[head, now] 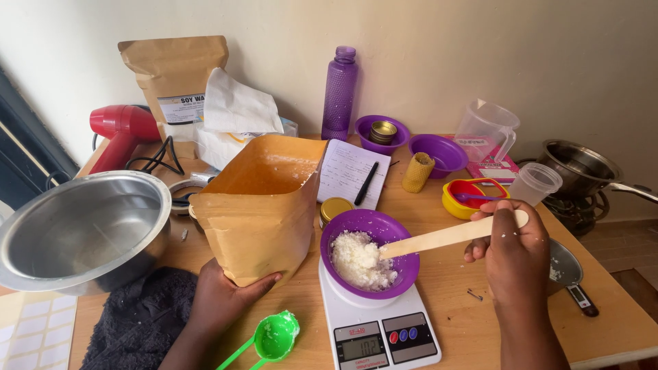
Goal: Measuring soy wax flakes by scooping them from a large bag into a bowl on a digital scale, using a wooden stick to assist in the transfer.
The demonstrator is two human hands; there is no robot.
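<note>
Your right hand (pixel 510 250) clamps the wooden spatula (pixel 445 238) in the purple bowl (pixel 373 229); your left hand (pixel 223 294) clasps the paper bag (pixel 264 205).

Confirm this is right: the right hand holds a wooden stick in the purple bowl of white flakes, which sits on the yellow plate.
Not quite. In the head view the purple bowl sits on a white digital scale, not a yellow plate. The right hand does hold the wooden stick in the white flakes.
</note>
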